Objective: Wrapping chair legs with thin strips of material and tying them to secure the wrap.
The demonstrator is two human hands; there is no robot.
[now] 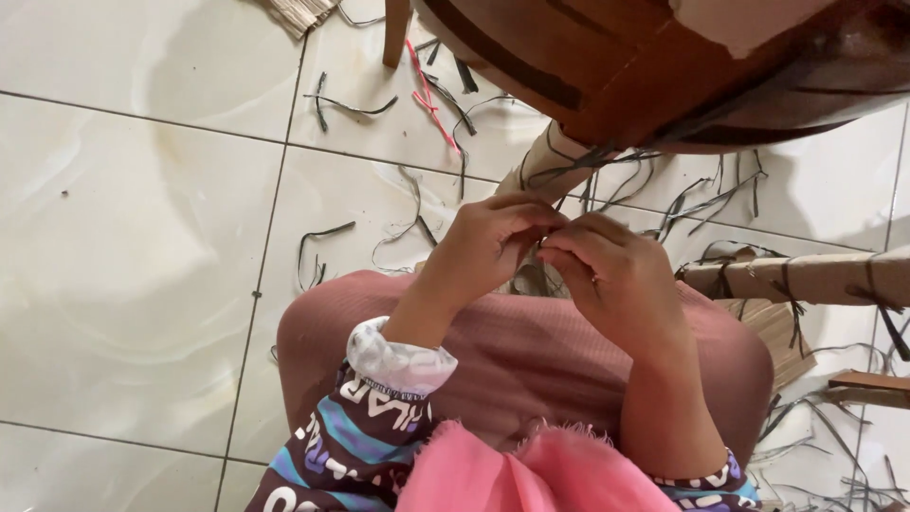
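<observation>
Frayed pink cloth (531, 469) sits closest to the lens at bottom centre, over a dusty-pink ribbed fabric lap (531, 356). Patterned purple-and-teal sleeve with a white cuff (379, 398) leads up to the left hand (483, 242); right hand (616, 275) comes up beside it. Both hands meet above the lap, fingertips touching or nearly so. Each grip is pinched almost shut on a thin dark strand (545, 239), which shows only as a short sliver between the fingertips; most of it is hidden by the fingers, so its length and material can't be told. Just behind the hands, a tan woven-fibre tube (550, 161) runs up toward a brown wooden chair frame (664, 66) at top right, dark strands hanging from it. Another tan wrapped tube (806, 277) lies at right, banded with dark strips. Glossy white tiled floor (142, 237) is littered with dark thin offcut strips (351, 109) and one pink-red strip (427, 95) near the chair leg.
</observation>
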